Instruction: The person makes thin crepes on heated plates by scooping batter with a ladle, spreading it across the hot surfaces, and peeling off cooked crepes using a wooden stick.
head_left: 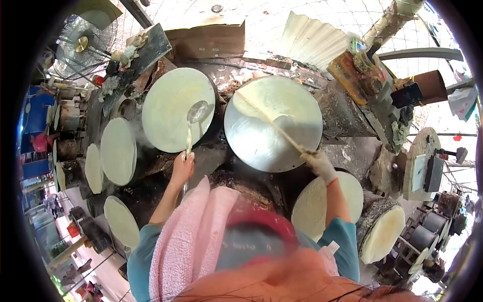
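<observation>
My left hand [184,166] is closed round the handle of a metal ladle [197,111], whose bowl is over a round pan [173,95] covered with pale green-yellow batter. In my right hand [320,165], which wears a pale glove, is the end of a long thin wooden stick [282,132]. The stick reaches up and left across a second round metal pan [256,151]. Pale batter [276,95] covers the upper part of that pan, while its lower part shows bare shiny metal.
More batter-covered round pans stand at the left [119,151] and lower right [309,206]. A fan [81,44] is at the upper left. Cardboard [206,41] and a corrugated sheet [309,43] stand behind the pans. A dark cylinder [430,86] sits at the right.
</observation>
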A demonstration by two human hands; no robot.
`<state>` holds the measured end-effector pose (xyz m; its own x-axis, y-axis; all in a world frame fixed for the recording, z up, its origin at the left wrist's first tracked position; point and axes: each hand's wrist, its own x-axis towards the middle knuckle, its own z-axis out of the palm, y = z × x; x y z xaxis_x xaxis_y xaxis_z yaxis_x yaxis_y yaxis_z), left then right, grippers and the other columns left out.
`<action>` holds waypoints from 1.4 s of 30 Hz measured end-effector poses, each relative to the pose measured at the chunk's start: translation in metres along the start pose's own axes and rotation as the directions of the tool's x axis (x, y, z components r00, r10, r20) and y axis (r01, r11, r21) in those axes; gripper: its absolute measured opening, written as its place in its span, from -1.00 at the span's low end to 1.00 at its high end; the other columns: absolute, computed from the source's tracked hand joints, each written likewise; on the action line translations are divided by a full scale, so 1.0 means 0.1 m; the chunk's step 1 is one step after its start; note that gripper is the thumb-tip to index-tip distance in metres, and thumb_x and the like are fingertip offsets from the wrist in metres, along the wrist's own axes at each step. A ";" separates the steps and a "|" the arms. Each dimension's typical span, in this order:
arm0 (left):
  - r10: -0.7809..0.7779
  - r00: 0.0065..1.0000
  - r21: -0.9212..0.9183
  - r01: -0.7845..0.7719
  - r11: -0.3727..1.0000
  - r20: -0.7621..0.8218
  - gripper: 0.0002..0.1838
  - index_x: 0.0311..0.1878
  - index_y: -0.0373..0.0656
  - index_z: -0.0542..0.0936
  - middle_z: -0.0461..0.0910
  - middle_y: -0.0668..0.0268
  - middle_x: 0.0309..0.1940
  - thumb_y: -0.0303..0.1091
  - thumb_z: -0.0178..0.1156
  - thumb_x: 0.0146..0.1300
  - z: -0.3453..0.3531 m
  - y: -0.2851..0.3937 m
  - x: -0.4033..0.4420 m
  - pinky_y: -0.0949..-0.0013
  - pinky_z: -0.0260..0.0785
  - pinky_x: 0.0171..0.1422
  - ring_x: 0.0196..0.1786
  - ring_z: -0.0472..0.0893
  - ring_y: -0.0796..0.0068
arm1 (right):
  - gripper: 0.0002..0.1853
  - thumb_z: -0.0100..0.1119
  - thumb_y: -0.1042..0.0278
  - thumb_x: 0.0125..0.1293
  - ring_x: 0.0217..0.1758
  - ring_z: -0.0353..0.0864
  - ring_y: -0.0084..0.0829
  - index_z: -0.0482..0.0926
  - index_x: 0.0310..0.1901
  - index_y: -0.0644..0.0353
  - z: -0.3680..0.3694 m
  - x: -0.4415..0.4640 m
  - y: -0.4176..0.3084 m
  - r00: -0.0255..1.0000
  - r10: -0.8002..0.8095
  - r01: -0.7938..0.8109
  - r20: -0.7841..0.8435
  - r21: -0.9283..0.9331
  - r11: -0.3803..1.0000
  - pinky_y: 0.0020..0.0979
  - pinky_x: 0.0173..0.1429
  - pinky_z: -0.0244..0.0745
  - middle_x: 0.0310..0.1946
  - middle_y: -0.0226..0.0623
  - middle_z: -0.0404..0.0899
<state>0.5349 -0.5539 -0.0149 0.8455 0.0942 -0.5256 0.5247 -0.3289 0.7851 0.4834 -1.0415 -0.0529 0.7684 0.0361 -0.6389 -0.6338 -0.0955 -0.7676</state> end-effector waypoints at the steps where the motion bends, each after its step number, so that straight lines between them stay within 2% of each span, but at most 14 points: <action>1: 0.026 1.000 0.015 -0.026 1.000 0.003 -0.75 -0.43 -0.14 0.37 0.30 0.45 -0.73 -0.30 0.02 0.40 0.01 0.03 0.02 0.49 0.04 -0.68 -0.78 0.24 0.65 | -0.56 0.19 0.18 0.35 -0.33 0.44 -0.70 0.54 0.14 0.32 -0.08 0.09 -0.09 0.993 -0.100 0.094 -0.068 -0.083 0.992 -0.63 -0.21 0.37 -0.32 -0.52 0.60; 3: 0.031 0.999 0.118 -0.029 0.993 -0.012 -0.72 -0.43 -0.23 0.39 0.35 0.33 -0.71 -0.27 0.05 0.37 0.04 0.06 0.13 0.35 0.18 -0.59 -0.69 0.36 0.50 | -0.57 0.16 0.18 0.34 -0.29 0.47 -0.69 0.57 0.11 0.33 -0.18 0.28 -0.17 0.945 -0.263 0.229 -0.192 -0.184 0.956 -0.59 -0.14 0.40 -0.37 -0.52 0.58; 9: 0.485 0.873 0.531 -0.434 0.728 0.049 -0.67 -0.34 -0.37 0.44 0.55 -0.15 -0.46 -0.22 0.07 0.33 0.33 0.16 0.73 -0.02 0.36 -0.24 -0.34 0.53 -0.24 | -0.57 0.25 0.31 0.25 -0.24 0.49 -0.67 0.56 0.13 0.31 0.00 -0.05 -0.37 0.988 0.113 -0.089 0.107 -0.206 0.975 -0.57 -0.10 0.45 -0.21 -0.42 0.61; 15: 0.405 0.895 0.772 -0.389 0.502 0.188 -0.73 -0.22 -0.30 0.43 0.59 -0.11 -0.43 -0.22 0.05 0.35 0.68 0.32 1.08 -0.07 0.43 -0.18 -0.28 0.59 -0.16 | -0.56 0.22 0.29 0.28 -0.52 0.37 -0.72 0.54 0.18 0.20 -0.33 0.19 -0.09 0.977 -0.160 0.145 -0.137 -0.118 0.982 -0.61 -0.42 0.36 -0.38 -0.52 0.57; 21: 0.360 0.881 0.841 -0.427 0.332 0.306 -0.75 -0.21 -0.29 0.40 0.60 -0.07 -0.43 -0.25 0.02 0.35 0.33 0.22 0.61 -0.05 0.46 -0.26 -0.34 0.61 -0.12 | -0.59 0.18 0.16 0.34 -0.63 0.18 -0.79 0.55 0.18 0.08 0.08 0.12 -0.17 0.974 0.118 -0.085 0.191 -0.172 0.981 -0.62 -0.58 0.10 -0.55 -0.63 0.47; 24: 0.316 0.875 0.854 -0.451 0.260 0.366 -0.78 -0.21 -0.28 0.40 0.60 -0.05 -0.44 -0.27 0.00 0.34 0.11 0.02 0.16 -0.05 0.47 -0.31 -0.37 0.62 -0.11 | -0.56 0.22 0.20 0.31 -0.53 0.36 -0.78 0.53 0.18 0.17 0.22 -0.19 0.16 0.972 0.116 -0.099 0.204 -0.092 0.991 -0.67 -0.52 0.20 -0.45 -0.58 0.53; 27: 0.282 0.839 0.775 -0.541 0.326 0.466 -0.83 -0.20 -0.26 0.39 0.60 -0.04 -0.44 -0.34 -0.07 0.32 0.00 -0.28 -0.14 -0.07 0.46 -0.33 -0.37 0.63 -0.10 | -0.51 0.27 0.28 0.27 -0.37 0.51 -0.74 0.49 0.21 0.27 0.49 -0.79 0.29 0.989 0.141 -0.141 0.041 -0.009 0.990 -0.66 -0.39 0.35 -0.28 -0.49 0.60; 29: 0.158 0.846 0.765 -0.530 0.365 0.510 -0.84 -0.19 -0.27 0.37 0.59 -0.11 -0.42 -0.36 -0.05 0.30 0.04 -0.48 -0.11 -0.09 0.43 -0.30 -0.36 0.61 -0.14 | -0.47 0.28 0.30 0.26 -0.47 0.48 -0.70 0.44 0.24 0.27 0.92 -0.85 0.90 0.983 -0.027 0.097 -0.183 0.388 0.917 -0.64 -0.49 0.29 -0.33 -0.49 0.59; 31: 0.149 0.774 0.629 -0.596 0.500 0.615 -0.73 -0.18 -0.29 0.38 0.55 -0.17 -0.47 -0.22 0.01 0.36 0.00 -0.21 -0.08 -0.09 0.38 -0.27 -0.33 0.56 -0.25 | -0.60 0.25 0.23 0.29 -0.62 0.34 -0.69 0.50 0.11 0.20 1.34 -1.04 0.86 0.989 0.115 -0.147 0.093 0.726 0.671 -0.61 -0.60 0.19 -0.48 -0.57 0.49; 33: 0.215 0.662 0.468 -0.687 0.556 0.718 -0.68 -0.19 -0.30 0.39 0.53 -0.19 -0.49 -0.16 0.06 0.36 -0.21 0.03 0.06 -0.07 0.35 -0.30 -0.35 0.54 -0.26 | -0.72 0.22 0.16 0.31 -0.70 0.22 -0.68 0.53 -0.03 0.08 1.95 -0.75 0.65 0.990 0.139 -0.125 0.036 0.689 0.714 -0.58 -0.65 0.14 -0.57 -0.59 0.39; 35: 0.408 0.657 0.321 -0.703 0.634 0.634 -0.63 -0.11 -0.37 0.43 0.49 -0.20 -0.52 -0.16 0.10 0.35 -0.43 0.09 0.15 0.01 0.32 -0.34 -0.42 0.52 -0.23 | -0.78 0.22 0.14 0.31 -0.69 0.27 -0.67 0.52 -0.11 0.01 2.50 -0.39 0.35 0.998 -0.019 -0.039 0.057 0.861 0.508 -0.57 -0.66 0.15 -0.57 -0.56 0.41; 37: 0.544 0.691 0.260 -0.702 0.663 0.476 -0.63 -0.09 -0.40 0.46 0.50 -0.15 -0.53 -0.19 0.11 0.35 -0.66 0.13 0.25 0.09 0.34 -0.35 -0.45 0.52 -0.18 | -0.77 0.15 0.04 0.35 -0.72 0.22 -0.68 0.48 -0.15 -0.01 3.04 0.03 -0.18 0.987 0.085 0.052 -0.138 0.765 0.641 -0.59 -0.69 0.10 -0.59 -0.58 0.37; 39: 0.552 0.745 0.179 -0.642 0.745 0.374 -0.68 -0.08 -0.43 0.50 0.52 0.01 -0.54 -0.28 0.11 0.36 -0.86 0.17 0.39 0.30 0.34 -0.35 -0.49 0.46 0.39 | -0.76 0.13 0.02 0.35 -0.71 0.28 -0.65 0.46 -0.27 0.00 3.51 0.43 -0.48 0.961 0.135 0.110 -0.240 0.784 0.611 -0.54 -0.69 0.16 -0.58 -0.54 0.41; 42: 0.449 0.808 0.087 -0.515 0.853 0.381 -0.74 -0.15 -0.39 0.50 0.46 0.22 -0.58 -0.31 0.10 0.36 -1.16 0.13 0.53 0.38 0.28 -0.38 -0.47 0.34 0.56 | -0.70 0.12 0.07 0.36 -0.60 0.48 -0.46 0.60 -0.13 0.14 3.84 1.04 -0.19 0.850 0.257 0.070 -0.460 0.582 0.810 -0.40 -0.51 0.37 -0.54 -0.34 0.54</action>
<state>0.5980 -0.4439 0.0054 0.8811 -0.4297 -0.1974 0.0039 -0.4108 0.9117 0.5413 -0.6536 -0.1247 0.5310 -0.4516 -0.7171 -0.5115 0.5039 -0.6961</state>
